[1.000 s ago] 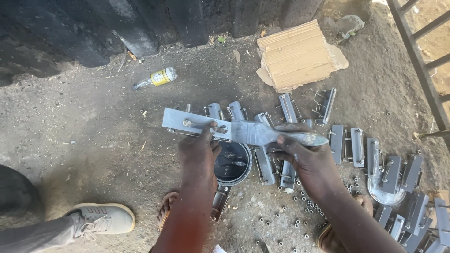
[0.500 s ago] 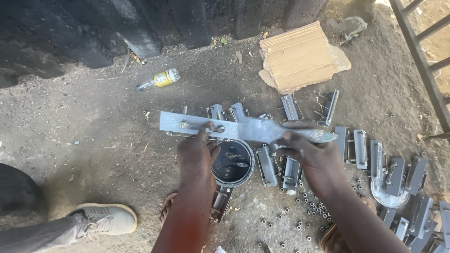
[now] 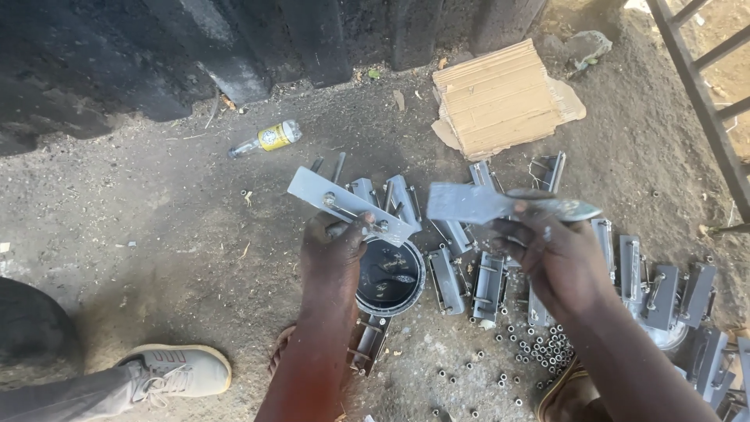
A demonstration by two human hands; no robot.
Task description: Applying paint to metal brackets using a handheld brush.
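- Grey-painted metal is what both hands hold in the head view, the only view: the left hand (image 3: 337, 252) is closed on a flat plate (image 3: 350, 206) with bolts through it, tilted so its far end rises toward the upper left, fingers wrapped on the lower right end.
- The right hand (image 3: 556, 258) is closed around the handle end of a flat bar (image 3: 476, 205), which sticks out leftward and lies nearly level; the two pieces are apart, with a gap between their near ends.
- Both pieces hang above the dirt ground (image 3: 141, 227), over a round black tin (image 3: 389, 277) that sits between the forearms.
- Judging by the look, the plate is stiff steel, fairly heavy for its size, and will not bend. Its painted faces could be slick and its edges sharp, so a grip across the width near the bolts seems safest.
- The bar looks thinner and lighter; holding it by the narrower end, as now, gives leverage but less control of the tip.
- Rows of similar grey brackets (image 3: 486, 281) lie on the ground toward the right edge, with loose nuts (image 3: 539, 350) scattered just below them.
- Folded cardboard (image 3: 500, 95) lies near the top, a small bottle (image 3: 267, 137) to its left near the dark wall.
- Another person's shoe (image 3: 178, 370) shows at the lower left.
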